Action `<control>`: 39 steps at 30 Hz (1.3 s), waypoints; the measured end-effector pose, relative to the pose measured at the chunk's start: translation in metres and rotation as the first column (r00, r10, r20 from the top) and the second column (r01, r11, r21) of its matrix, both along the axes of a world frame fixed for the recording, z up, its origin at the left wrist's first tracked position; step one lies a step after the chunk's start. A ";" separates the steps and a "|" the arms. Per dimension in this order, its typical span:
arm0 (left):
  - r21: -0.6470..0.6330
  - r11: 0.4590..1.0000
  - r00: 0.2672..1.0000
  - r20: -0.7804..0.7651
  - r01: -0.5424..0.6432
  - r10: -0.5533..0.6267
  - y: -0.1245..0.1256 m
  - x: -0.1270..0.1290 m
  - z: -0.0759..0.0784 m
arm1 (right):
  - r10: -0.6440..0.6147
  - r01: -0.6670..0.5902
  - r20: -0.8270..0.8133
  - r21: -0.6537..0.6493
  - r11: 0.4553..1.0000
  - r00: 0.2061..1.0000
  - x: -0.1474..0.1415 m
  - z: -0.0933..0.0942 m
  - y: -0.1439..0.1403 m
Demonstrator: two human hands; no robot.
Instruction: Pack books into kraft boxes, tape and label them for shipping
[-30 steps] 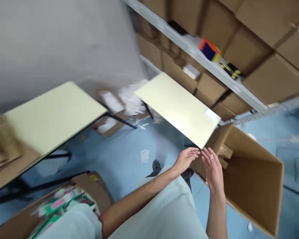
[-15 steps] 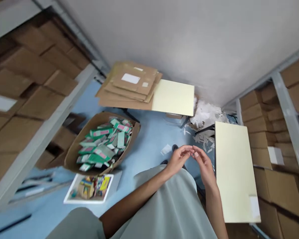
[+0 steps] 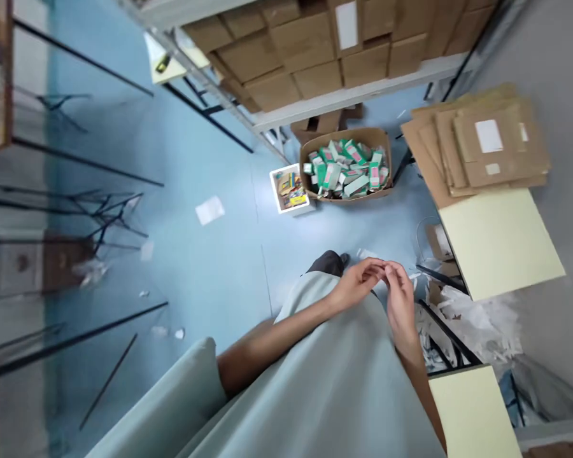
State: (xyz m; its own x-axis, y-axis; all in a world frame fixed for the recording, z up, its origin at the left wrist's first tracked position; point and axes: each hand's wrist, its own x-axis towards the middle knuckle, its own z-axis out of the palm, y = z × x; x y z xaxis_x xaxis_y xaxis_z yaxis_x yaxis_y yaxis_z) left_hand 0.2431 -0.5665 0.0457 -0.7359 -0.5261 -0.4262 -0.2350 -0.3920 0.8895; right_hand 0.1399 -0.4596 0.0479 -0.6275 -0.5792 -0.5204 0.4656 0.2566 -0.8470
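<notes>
Pale grey-green short-sleeved garment, bare forearms, dark shoe (image 3: 328, 261)

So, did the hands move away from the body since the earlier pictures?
No. The left hand and right hand remain together, fingertips touching, in front of the grey shirt, as before. Only the camera turned; the room around them shifted.

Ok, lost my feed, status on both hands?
Left hand and right hand fingertips together, nothing visible between. Brown cardboard box of green packets ahead, untouched.
</notes>
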 end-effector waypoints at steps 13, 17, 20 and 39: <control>-0.076 0.875 0.846 0.231 -0.478 0.481 -0.134 0.204 -0.060 | 0.547 -0.542 -0.069 0.081 0.837 0.835 0.205 -0.048 -0.217; -0.080 0.907 0.860 0.291 -0.414 0.419 -0.231 0.278 -0.083 | 0.625 -0.619 -0.067 0.095 0.780 0.777 0.269 -0.067 -0.305; 0.031 0.960 0.918 0.302 -0.278 0.256 -0.309 0.323 -0.099 | 0.593 -0.597 0.075 0.052 0.800 0.802 0.293 -0.082 -0.355; 0.225 0.629 0.072 0.909 0.744 -0.410 -0.652 0.336 -0.383 | 0.117 -0.431 0.524 0.531 0.730 0.843 0.296 -0.374 -0.536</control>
State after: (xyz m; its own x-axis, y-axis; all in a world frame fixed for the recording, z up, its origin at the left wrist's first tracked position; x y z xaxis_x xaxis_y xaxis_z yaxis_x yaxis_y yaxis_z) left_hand 0.5793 -1.2182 -0.3376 -0.1607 -0.3104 -0.9369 -0.8996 0.4366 0.0096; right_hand 0.4356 -0.9960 -0.3258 -0.1128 -0.1452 -0.9829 0.5534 0.8124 -0.1836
